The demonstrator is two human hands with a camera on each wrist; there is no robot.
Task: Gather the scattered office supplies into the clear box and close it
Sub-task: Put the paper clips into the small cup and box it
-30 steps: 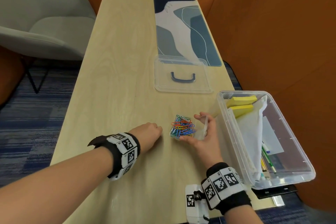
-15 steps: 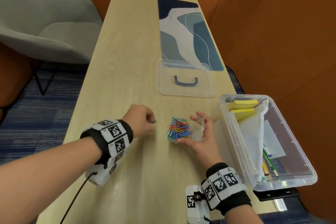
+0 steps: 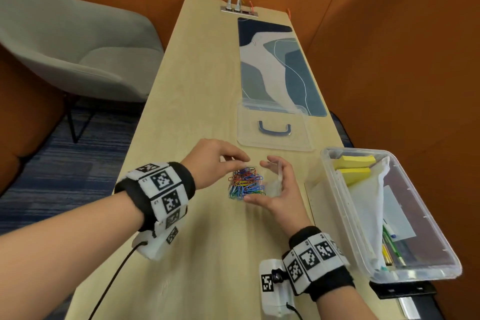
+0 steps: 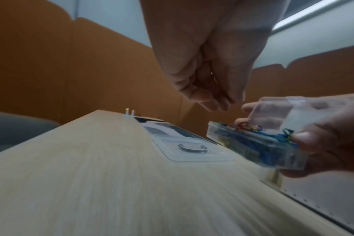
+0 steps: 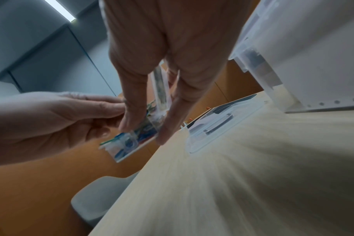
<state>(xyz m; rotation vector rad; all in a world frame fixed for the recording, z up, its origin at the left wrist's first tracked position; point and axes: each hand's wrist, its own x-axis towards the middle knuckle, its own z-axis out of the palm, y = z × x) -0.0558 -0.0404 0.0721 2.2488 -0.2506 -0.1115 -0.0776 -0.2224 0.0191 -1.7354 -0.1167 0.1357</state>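
Note:
A small clear case [image 3: 274,186] packed with coloured paper clips [image 3: 245,182] is gripped by my right hand [image 3: 262,180] just above the wooden table, its hinged lid standing open. Thumb and fingers of the right hand [image 5: 144,127] clamp the case [image 5: 131,143] from both sides. My left hand [image 3: 240,160] hovers over the case's far left corner, fingertips pinched together on a paper clip too small to see clearly. The left wrist view shows those pinched fingertips [image 4: 218,103] right above the case [image 4: 253,143]. The big clear box [image 3: 335,184] sits open at the right.
The box's lid [image 3: 275,127] with a blue handle lies flat beyond my hands. Yellow sticky notes [image 3: 353,163], papers and pens [image 3: 389,249] fill the box, which overhangs the table's right edge. A patterned desk mat [image 3: 278,65] lies further back. A grey chair [image 3: 78,47] stands left.
My left hand has lifted off the table with a small item pinched and moved right to the open case. The right hand raised the case slightly.

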